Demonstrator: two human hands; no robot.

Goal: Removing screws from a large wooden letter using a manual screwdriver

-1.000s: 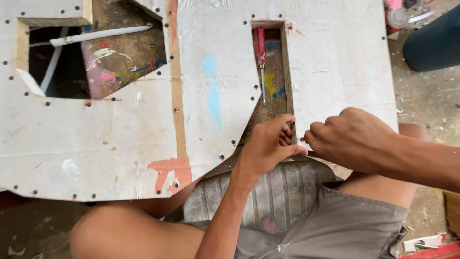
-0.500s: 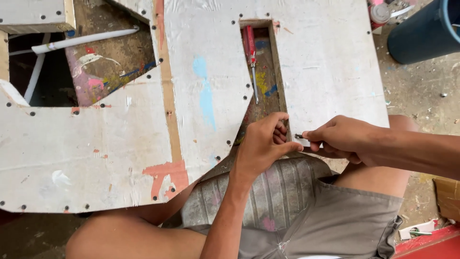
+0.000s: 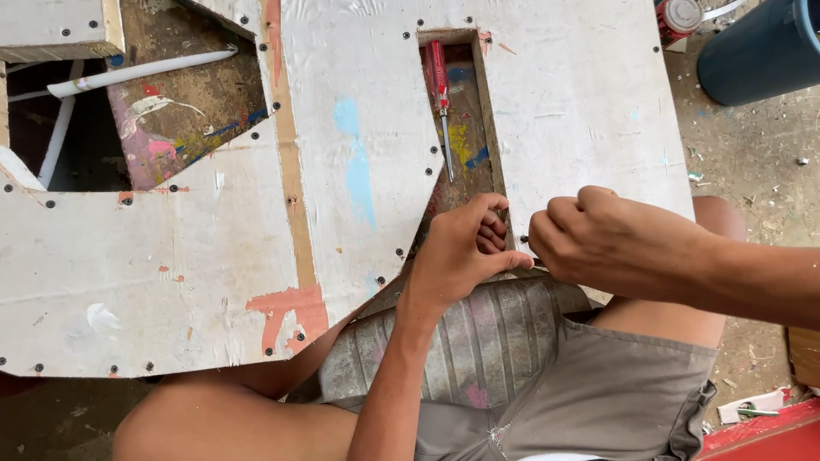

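— What's the surface like?

— A large white-painted board with cut-out openings [image 3: 213, 256] fills most of the frame, studded with small dark screws and marked with a light blue smear and a reddish patch. Through the narrow slot at upper centre lies a red-handled screwdriver [image 3: 441, 94] on a paint-stained tabletop [image 3: 184, 128]. A white plastic pipe [image 3: 141, 72] shows in the upper left opening. Upper right, a dark blue bucket [image 3: 760, 51] stands on a dusty, littered floor [image 3: 752, 162].

— And the hands?

— Both meet at the board's lower edge, right of centre, just below the slot. The left hand [image 3: 461, 252] has its fingers [image 3: 491, 235] curled in and pinched against the edge. The right hand [image 3: 598, 239] is closed in a fist, touching the left thumb. I cannot tell what, if anything, either one grips. The screwdriver lies apart, above them.
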